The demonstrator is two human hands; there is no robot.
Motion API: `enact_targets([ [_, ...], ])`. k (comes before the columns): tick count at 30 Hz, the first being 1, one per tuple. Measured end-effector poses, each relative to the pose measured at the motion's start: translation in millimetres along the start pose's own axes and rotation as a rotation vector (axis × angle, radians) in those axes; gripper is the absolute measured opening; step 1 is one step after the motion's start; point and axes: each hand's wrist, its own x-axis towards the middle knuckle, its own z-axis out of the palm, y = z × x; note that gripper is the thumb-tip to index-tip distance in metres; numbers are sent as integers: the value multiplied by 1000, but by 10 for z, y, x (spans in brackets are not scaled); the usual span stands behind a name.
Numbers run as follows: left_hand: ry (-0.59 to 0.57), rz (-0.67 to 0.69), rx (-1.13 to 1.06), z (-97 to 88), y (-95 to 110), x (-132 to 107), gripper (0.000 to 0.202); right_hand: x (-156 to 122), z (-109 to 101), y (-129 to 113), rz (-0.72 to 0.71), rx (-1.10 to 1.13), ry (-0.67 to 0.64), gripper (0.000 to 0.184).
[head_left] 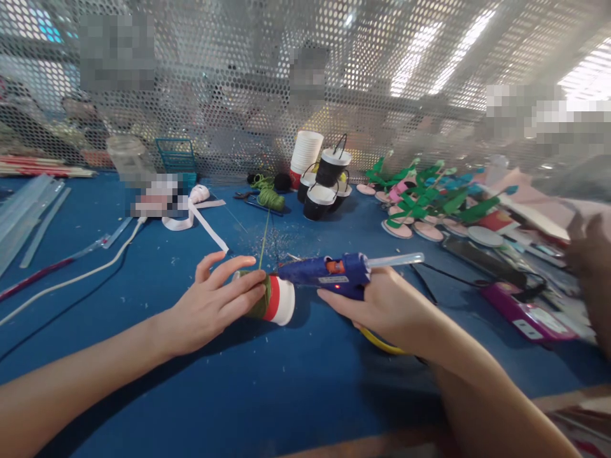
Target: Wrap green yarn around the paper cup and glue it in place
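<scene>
A small paper cup [279, 300] lies on its side on the blue table [267, 381], part wrapped in green string, with a red band and white rim showing. My left hand [214, 305] grips the cup's wrapped end, some fingers stretched over it. A green string [264, 238] runs from the cup back to a green string ball [271, 199]. My right hand [386, 305] is closed round a blue glue gun [334, 273]. Its nozzle points left at the cup, and a clear glue stick [396, 259] juts from its back.
Black-wrapped cups [321, 191] and a white cup stack [305, 152] stand at the back by a perforated metal screen. Green and pink craft pieces [420, 203] lie at right, glue sticks [23, 213] at left, a white ribbon [200, 219], a white cable [71, 280]. Another person's hand [592, 254] shows far right.
</scene>
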Motion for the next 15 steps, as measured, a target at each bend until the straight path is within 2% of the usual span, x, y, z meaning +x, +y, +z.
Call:
enact_targets([
  [5,9,-7,8,9,-5,-10,25,-70,-8,-35,117,-102,16,20],
  [9,4,-14,-1,7,-2,-3,26,-75,-2,-3,73,-123,28,22],
  [12,11,-38,-32,11,-2,3,24,-112,-15,73,-63,-225,30,20],
  [15,14,-84,-71,16,-2,10,23,-175,-46,119,-276,-353,17,24],
])
